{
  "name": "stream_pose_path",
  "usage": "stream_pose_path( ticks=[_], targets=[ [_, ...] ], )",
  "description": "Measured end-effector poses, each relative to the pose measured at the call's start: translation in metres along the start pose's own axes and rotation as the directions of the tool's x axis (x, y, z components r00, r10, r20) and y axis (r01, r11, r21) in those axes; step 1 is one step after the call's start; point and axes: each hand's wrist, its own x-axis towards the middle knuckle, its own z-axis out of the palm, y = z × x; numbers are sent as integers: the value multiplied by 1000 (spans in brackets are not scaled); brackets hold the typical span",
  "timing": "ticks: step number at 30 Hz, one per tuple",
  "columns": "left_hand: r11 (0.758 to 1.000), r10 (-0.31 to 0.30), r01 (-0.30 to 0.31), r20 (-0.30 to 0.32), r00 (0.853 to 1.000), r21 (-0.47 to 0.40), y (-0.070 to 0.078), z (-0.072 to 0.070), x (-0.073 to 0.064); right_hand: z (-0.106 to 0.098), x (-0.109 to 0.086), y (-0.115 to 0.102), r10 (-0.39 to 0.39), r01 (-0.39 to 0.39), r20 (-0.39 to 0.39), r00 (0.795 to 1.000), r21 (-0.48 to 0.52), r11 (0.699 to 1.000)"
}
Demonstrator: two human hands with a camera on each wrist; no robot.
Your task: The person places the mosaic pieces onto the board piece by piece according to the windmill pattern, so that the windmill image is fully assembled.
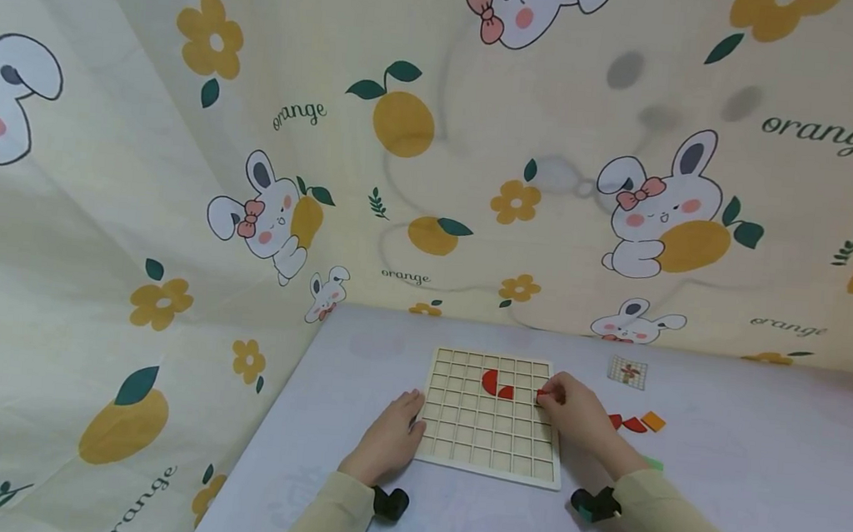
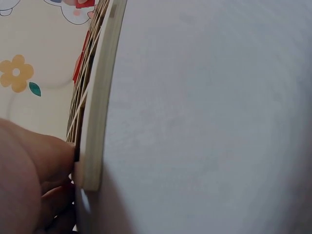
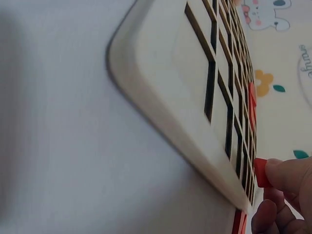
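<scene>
A wooden grid board (image 1: 457,448) lies flat on the table. My left hand (image 1: 388,437) rests against its left edge, its fingers fairly straight; the left wrist view shows the thumb (image 2: 46,156) touching the board's rim. Over the board's right side, my right hand (image 1: 573,407) pinches a small red piece (image 3: 262,172) between thumb and fingers. The piece's full shape is hidden by the fingertips. Two red pieces sit in the grid's upper middle: a curved one (image 1: 490,381) and a smaller quarter-round one (image 1: 506,392).
Right of the board lie more red pieces (image 1: 635,424), an orange square (image 1: 653,422) and a green piece (image 1: 654,463) partly behind my right wrist. A small pattern card (image 1: 627,372) with a grid lies farther back. A printed cloth (image 1: 473,245) hangs behind the table (image 1: 741,474).
</scene>
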Motion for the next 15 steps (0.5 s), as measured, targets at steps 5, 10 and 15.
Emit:
stream_pose_path(
  ticks=[5, 10, 15],
  targets=[
    [1000, -7, 7, 1, 1000, 1, 0, 0, 0, 7, 3, -5, 17, -17, 27, 999, 24, 1000],
    [1000, -5, 5, 1, 1000, -3, 0, 0, -1, 14, 6, -11, 19, -20, 19, 1000, 30, 999],
    [1000, -9, 9, 5, 1000, -4, 1, 0, -1, 19, 7, -15, 4, -4, -15, 1000, -9, 1000]
  ],
)
